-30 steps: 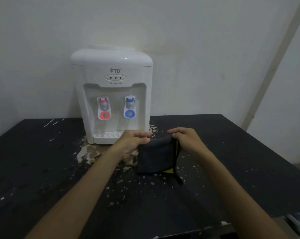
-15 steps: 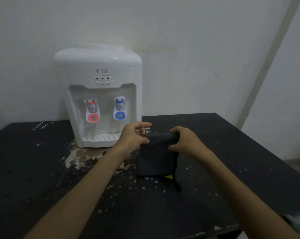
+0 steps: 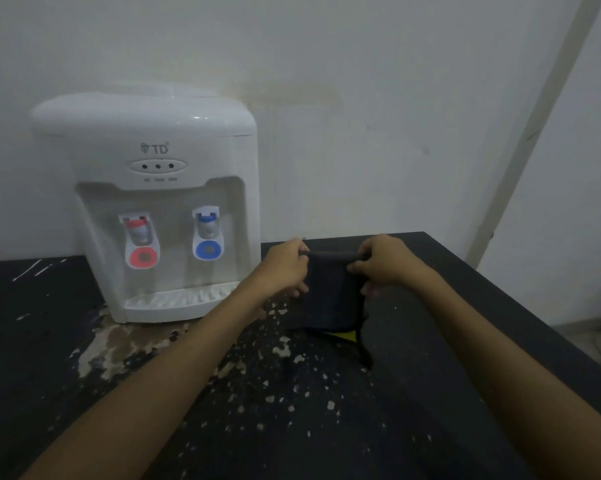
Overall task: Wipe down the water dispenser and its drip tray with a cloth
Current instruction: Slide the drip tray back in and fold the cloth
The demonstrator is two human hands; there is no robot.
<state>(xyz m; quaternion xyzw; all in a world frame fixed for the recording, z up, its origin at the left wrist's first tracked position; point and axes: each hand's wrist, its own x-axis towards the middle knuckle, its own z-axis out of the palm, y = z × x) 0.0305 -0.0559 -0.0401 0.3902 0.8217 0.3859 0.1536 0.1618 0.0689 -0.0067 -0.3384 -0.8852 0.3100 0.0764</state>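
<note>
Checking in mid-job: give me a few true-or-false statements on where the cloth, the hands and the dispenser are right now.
1. The left hand and the right hand both grip the cloth by its top edge. True.
2. The cloth is pressed on the drip tray. False: it is held to the right of the water dispenser, apart from the tray.
3. In the head view, the red tap sits left of the blue tap. True.
4. The left hand rests on top of the dispenser. False: it holds the cloth.
5. The black table shows pale flecks. True.
</note>
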